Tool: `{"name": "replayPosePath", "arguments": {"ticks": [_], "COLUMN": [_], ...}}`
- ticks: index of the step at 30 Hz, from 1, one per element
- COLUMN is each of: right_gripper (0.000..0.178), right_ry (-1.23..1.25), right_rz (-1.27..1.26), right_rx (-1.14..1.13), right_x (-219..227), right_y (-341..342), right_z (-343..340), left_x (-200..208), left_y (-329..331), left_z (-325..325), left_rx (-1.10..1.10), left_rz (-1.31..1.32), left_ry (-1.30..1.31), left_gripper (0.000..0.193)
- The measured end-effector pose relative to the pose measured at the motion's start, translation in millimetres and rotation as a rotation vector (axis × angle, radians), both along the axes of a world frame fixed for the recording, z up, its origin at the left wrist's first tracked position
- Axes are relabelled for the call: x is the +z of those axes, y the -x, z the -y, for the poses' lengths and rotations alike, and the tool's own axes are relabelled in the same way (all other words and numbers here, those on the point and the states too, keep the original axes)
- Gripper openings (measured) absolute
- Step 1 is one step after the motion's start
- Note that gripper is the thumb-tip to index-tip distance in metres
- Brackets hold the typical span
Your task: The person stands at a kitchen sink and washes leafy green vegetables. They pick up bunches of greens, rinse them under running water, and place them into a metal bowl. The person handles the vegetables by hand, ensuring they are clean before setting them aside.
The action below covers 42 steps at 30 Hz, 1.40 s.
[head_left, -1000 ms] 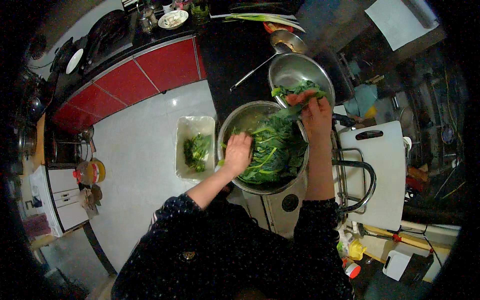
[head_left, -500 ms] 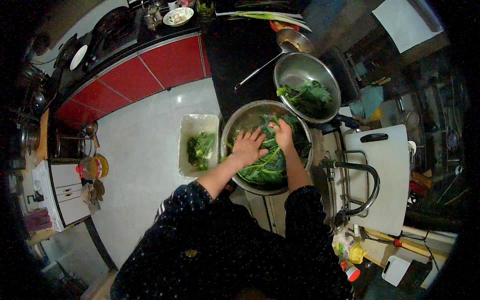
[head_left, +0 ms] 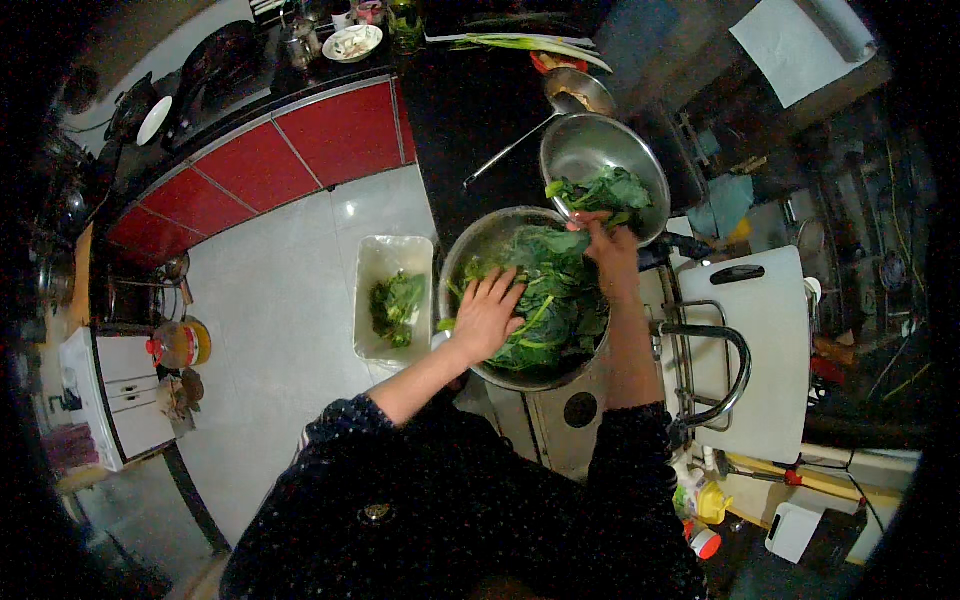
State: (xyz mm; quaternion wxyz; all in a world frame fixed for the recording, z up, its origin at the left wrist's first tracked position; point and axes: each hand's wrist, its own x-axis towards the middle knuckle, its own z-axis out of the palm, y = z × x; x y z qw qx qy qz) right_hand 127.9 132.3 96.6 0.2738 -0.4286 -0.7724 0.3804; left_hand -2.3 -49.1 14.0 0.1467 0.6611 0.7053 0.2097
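Note:
A large steel basin [head_left: 458,352] is heaped with dark green leafy vegetables [head_left: 552,312] with pale stems. My left hand [head_left: 488,312] lies on the leaves at the basin's left side, fingers spread and holding nothing. Beyond it to the right, a smaller steel bowl [head_left: 592,142] contains more leafy greens [head_left: 612,186]. At that bowl's near rim is my right hand [head_left: 610,250], its fingers bent together close to those greens. Whatever lies between these fingers is hidden. Left of the basin, a pale rectangular tub [head_left: 368,262] holds leaf and stem scraps [head_left: 398,305].
A ladle [head_left: 512,150] lies on the black counter [head_left: 450,110], with long green onions [head_left: 530,43] behind. To the right are a curved faucet [head_left: 742,365] and a white cutting board [head_left: 770,340]. Red cabinets [head_left: 335,130] line the far left.
My right hand has left the greens in the basin and moved away from me and right to the smaller bowl. My left hand has shifted slightly nearer, still on the leaves.

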Motion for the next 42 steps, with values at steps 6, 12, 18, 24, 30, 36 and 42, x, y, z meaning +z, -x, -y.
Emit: {"name": "replayPosePath", "arguments": {"ticks": [6,12,18,24,30,36,42], "right_gripper": [0.025,0.027,0.018,0.021,0.02,0.021,0.023], "right_ry": [0.425,0.531,0.213,0.311,-0.149,-0.434,-0.442], "right_rz": [-0.692,-0.715,-0.233,-0.466,-0.399,0.21,0.348], "right_rx": [0.113,0.127,0.12,0.012,-0.013,-0.113,0.371], "right_x": [70.0,58.0,9.0,72.8,132.3,88.0,-48.2], "right_y": [-9.8,-28.3,-73.0,-61.3,-52.4,-9.3,26.6], "right_z": [-1.6,-18.4,-51.1,-39.6,-79.9,-103.8,-66.7], "left_x": [-12.8,-17.3,-16.8,-18.9,-20.6,-19.6,-26.6], "left_y": [-1.9,-2.1,-5.2,-3.7,-3.3,-3.8,-4.3], "left_z": [11.8,11.5,10.7,12.4,11.9,15.0,20.7], "left_rx": [-0.033,-0.031,-0.047,-0.016,-0.021,-0.013,-0.111], "left_rz": [-0.026,-0.068,-0.042,-0.04,-0.039,-0.03,-0.064], "left_ry": [-0.001,-0.05,-0.074,-0.084,-0.095,-0.13,-0.182], "left_gripper": [0.046,0.044,0.042,0.039,0.039,0.035,0.029]}}
